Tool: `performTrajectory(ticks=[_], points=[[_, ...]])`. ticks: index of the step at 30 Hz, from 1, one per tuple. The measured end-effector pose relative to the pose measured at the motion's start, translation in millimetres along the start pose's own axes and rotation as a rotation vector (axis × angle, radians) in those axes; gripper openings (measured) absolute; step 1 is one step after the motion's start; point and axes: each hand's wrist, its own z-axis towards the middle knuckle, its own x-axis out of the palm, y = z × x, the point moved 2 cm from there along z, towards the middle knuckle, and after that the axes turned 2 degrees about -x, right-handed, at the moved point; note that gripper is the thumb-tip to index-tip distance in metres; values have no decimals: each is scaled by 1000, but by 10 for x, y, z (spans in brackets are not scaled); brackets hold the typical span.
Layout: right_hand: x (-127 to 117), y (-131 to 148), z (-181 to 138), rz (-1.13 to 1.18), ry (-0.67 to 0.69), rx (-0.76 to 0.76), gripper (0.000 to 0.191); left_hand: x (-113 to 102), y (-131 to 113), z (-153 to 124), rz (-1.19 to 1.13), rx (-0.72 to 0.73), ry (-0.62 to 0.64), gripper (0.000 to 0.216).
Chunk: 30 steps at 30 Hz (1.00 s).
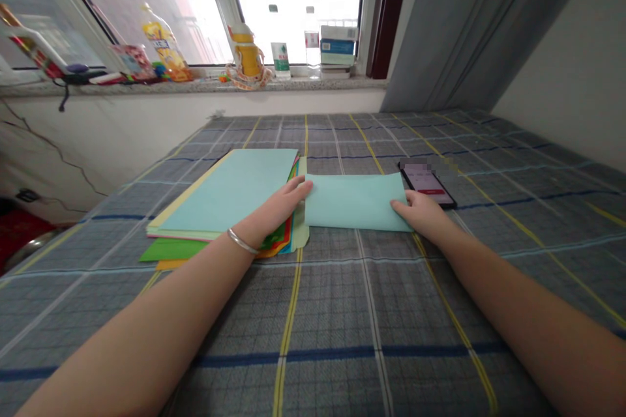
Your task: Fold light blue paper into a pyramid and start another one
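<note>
Reaching from the near side across a grey woven plaid cloth [332,319], with a smooth silver-coloured metal bangle [243,242] on the left wrist. Holding a pale turquoise rectangular paper sheet [355,202] by opposite short ends at mid-scene, apparently to steady both edges at once and leave its face in view. Placed with left hand [278,205] fingertips close together at the left edge, in a grip too hidden to tell. Clamped at the right edge by the right hand [425,212], with thumb on top and other fingers largely out of sight. Flanked just to the left by a stack of large coloured paper sheets [235,189], pale blue uppermost, probably set there for easy reach. Flanked on the right, just past the hand, by a black-edged rectangular smartphone [428,184], lying face up with its screen lit, likely for glancing at. Backed at the far side by a speckled stone windowsill [332,83], lined with a yellow-wrapped plastic drink bottle [163,42], a yellow lidded cup [248,62] and two clear labelled bottles [281,55], perhaps parked off the working surface.
</note>
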Motion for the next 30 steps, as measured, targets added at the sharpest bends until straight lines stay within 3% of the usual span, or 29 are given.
performTrajectory(ticks=[1,4,10,17,23,27,30], points=[[-1,9,1,-56,-11,-18,25,13,-8,-10,101,-9,-77,71],[-5,19,-3,-224,-56,-53,23,76,-16,-31,267,-36,-119,79],[-17,5,-2,-395,-105,-110,22,144,-51,-74,329,50,-69,57],[-106,-49,8,-192,-44,53,25,143,-197,-138,415,21,-61,44],[-176,-90,10,-155,-13,20,28,69,-198,-140,369,-128,67,54],[-157,-96,8,-191,-17,-46,30,58,-199,-159,709,-1,23,62],[-121,-90,8,-202,-24,-79,29,81,-191,-171,964,69,-19,54]])
